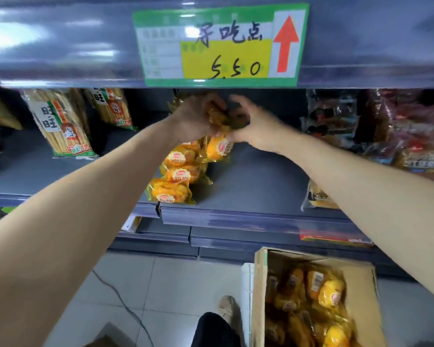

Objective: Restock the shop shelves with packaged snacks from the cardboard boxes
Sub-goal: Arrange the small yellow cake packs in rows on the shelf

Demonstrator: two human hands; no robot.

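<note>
Both arms reach into the grey shelf. My left hand and my right hand together grip the top of a yellow snack pack, which hangs upright at the end of a row. Several more yellow snack packs lie in that row on the shelf, running toward the front edge. Below right, an open cardboard box on the floor holds several of the same yellow packs.
Rice cracker bags stand at the shelf's left, dark red-wrapped packs at its right. A price label hangs on the shelf edge above. A lone pack lies under my right forearm. My foot and a cable are on the tiled floor.
</note>
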